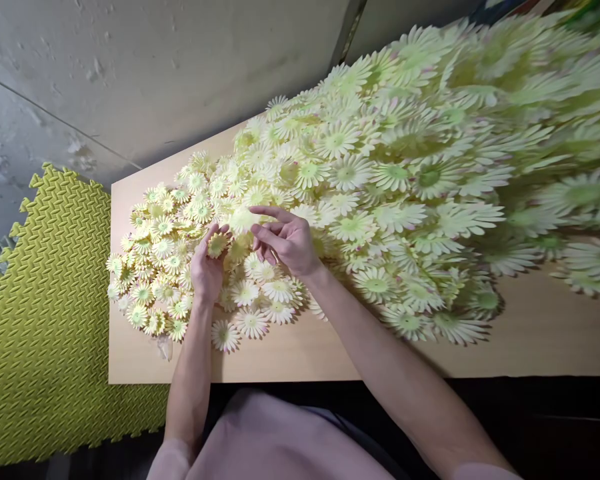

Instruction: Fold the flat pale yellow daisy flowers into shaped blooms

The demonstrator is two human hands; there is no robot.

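The left hand (207, 272) grips a cream, daisy-shaped, fabric-like flower (217, 245) at its fingertips, likely light, best pinched centrally. The right hand (291, 243)'s hold is unclear.

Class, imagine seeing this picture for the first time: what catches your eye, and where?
The heap of pale flower heads strikes first, sprawling over the tabletop to the picture's right edge. Near the middle, the left hand holds one small flower, with the right hand close beside it. A yellow-green, puzzle-edged mat stands out at far left.
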